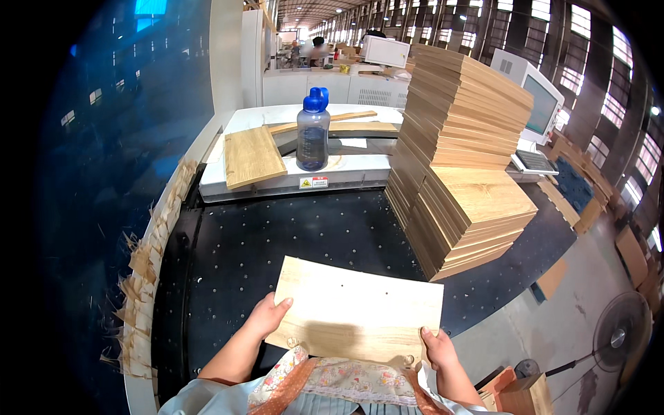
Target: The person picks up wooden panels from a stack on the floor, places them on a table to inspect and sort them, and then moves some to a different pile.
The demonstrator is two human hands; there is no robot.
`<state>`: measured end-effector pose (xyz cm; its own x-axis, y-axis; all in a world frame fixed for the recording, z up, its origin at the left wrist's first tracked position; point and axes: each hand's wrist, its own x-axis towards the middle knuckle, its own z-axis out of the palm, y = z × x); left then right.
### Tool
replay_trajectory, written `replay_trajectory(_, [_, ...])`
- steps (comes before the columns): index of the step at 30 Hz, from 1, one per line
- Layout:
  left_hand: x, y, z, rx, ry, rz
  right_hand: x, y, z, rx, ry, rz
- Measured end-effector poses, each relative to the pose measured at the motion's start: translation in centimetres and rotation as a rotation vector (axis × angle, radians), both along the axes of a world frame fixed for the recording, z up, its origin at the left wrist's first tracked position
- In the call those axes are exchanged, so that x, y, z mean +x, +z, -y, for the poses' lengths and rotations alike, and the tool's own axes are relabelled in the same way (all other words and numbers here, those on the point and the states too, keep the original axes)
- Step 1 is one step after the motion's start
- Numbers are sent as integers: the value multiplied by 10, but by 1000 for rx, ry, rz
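Note:
Between my two hands I hold a light wood-grain board (356, 308), its near edge close to my floral apron. Two small dark holes show in its upper part, and round cut-outs sit near its near corners. My left hand (268, 315) grips the left edge with the thumb on top. At the right edge my right hand (437, 347) does the same, thumb on the face. The fingers under the board are hidden. Beyond it, to the right, rises a tall stack of similar boards (470, 111), with a lower stack (484, 197) in front.
Under the board spreads a black dotted worktable (235, 242). A blue-capped water bottle (312, 135) and a loose board (252, 158) stand on the white machine ledge behind. At left is a blue panel (117, 173) with frayed strips; a floor fan (618, 337) stands at right, near a monitor (539, 104).

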<state>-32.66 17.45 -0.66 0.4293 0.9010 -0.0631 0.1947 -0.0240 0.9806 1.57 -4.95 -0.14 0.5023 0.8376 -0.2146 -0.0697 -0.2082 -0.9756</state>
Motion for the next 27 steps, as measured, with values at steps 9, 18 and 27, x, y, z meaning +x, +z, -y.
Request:
replay_trajectory(9, [7,-11,12,46,-91,-191,-7,-4,45,-363,-68,-79])
replay_trajectory(18, [14,-8,9,103,-115,-369,-17,-18,55,-288,-146,-173])
replay_trajectory(27, [10,14,7,150,-98,-378,-14,-2,37,-286,-92,-80])
